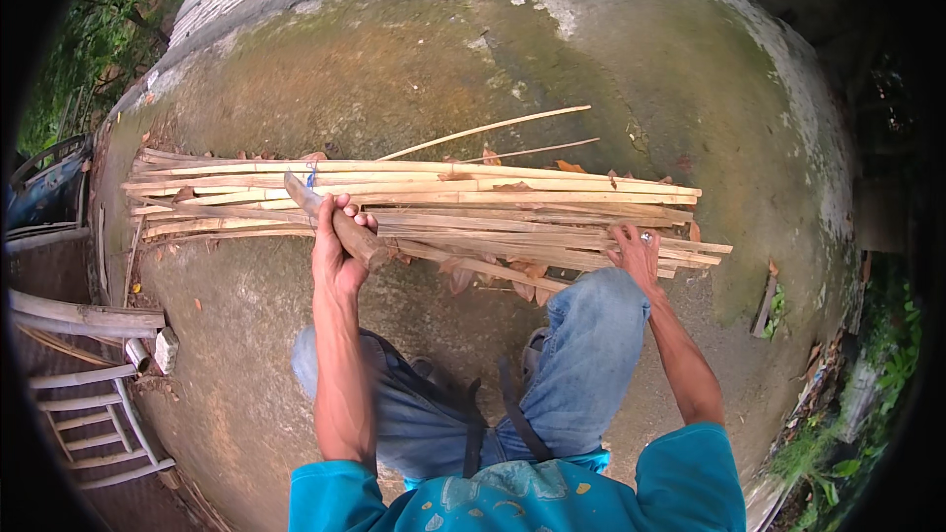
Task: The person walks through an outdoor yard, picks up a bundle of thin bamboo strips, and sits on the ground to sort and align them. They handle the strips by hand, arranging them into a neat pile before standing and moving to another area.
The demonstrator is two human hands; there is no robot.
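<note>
Across the ground in front of my knees lies a long bundle of split bamboo strips (473,182), pale at the far side and greyer at the near side. My left hand (340,236) is wrapped around a short curved brown wooden piece (357,239), thick at its near end and narrowing to a greyer tip. It is over the near edge of the bundle, left of the middle. A small blue tie (310,177) shows beside the tip. At the bundle's right part, my right hand (638,253), with a ring, has its fingers curled over the greyer strips.
Two loose strips (493,130) stick out beyond the bundle's far side. Dry leaves (461,276) lie around it on the mossy concrete (394,89). At the left stand bamboo frames (103,429) and a pale block (167,350). Plants (838,463) grow at the lower right.
</note>
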